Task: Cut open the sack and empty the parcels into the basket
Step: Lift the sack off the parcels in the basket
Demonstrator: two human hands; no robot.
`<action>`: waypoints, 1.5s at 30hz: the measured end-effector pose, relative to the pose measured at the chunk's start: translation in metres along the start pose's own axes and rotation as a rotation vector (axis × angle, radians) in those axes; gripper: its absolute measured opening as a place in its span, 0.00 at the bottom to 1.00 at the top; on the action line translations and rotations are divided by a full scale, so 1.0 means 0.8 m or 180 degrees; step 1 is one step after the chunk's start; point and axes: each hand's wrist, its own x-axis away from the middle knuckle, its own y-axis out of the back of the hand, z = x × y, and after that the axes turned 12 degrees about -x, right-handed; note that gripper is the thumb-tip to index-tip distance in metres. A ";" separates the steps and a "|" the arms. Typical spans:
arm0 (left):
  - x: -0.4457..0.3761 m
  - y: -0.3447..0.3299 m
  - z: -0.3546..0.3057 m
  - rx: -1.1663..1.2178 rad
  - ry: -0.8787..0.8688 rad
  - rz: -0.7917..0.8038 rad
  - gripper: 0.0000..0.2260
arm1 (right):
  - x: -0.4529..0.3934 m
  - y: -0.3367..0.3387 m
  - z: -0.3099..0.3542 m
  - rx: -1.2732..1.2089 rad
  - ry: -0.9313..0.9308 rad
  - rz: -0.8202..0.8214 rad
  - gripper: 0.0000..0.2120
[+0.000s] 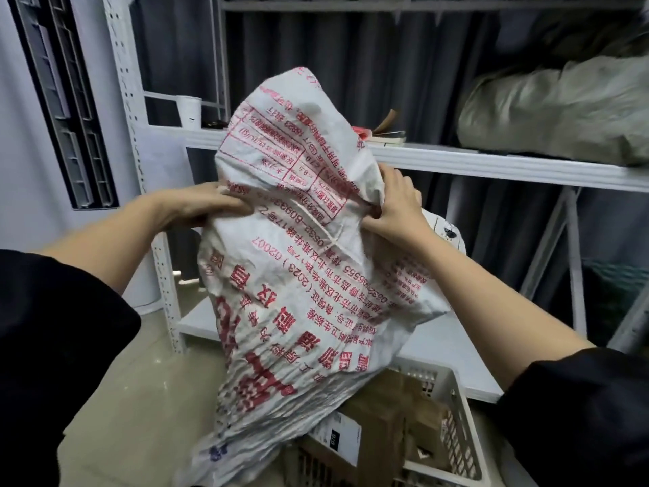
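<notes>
Both hands (207,205) (389,209) apparently gripping upended sack (298,275).

Sack (298,275) fills basket (456,409) mouth; shelf (491,163) close behind; floor (140,381) left open.

This looks like a parcel storeroom, with white metal shelves (491,163) along a dark curtain (351,65), a stuffed sack (562,110) lying on one shelf, and a white basket (456,416) full of brown boxes (382,413) on the floor.
</notes>
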 end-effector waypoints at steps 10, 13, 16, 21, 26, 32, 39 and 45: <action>0.018 0.035 0.017 0.1183 0.0317 -0.1942 0.13 | -0.020 -0.030 -0.007 0.0538 -0.1431 -0.0585 0.45; 0.016 0.041 0.009 0.1557 0.0411 -0.2534 0.11 | -0.001 -0.045 -0.029 0.0226 -0.2083 -0.0385 0.42; 0.013 0.051 0.008 0.2037 0.0408 -0.2706 0.16 | 0.030 -0.074 -0.042 -0.0429 -0.2601 0.0621 0.42; 0.010 0.067 0.010 0.2594 0.0499 -0.2946 0.14 | 0.094 -0.119 -0.023 -0.1696 -0.3587 0.2745 0.48; 0.026 0.082 0.007 0.2770 0.0756 -0.2895 0.11 | 0.118 -0.196 -0.002 -0.3028 -0.3627 0.2377 0.50; 0.052 0.117 0.044 0.1900 0.1062 -0.2668 0.11 | 0.078 -0.207 0.017 -0.4497 -0.4081 0.1203 0.28; 0.069 0.122 0.136 -0.0407 0.2018 -0.1303 0.19 | -0.011 -0.159 -0.010 -0.4266 -0.3369 -0.0675 0.21; 0.068 0.073 0.152 0.1831 0.1270 -0.1372 0.14 | 0.012 -0.120 -0.056 -0.4140 -0.3207 0.0154 0.19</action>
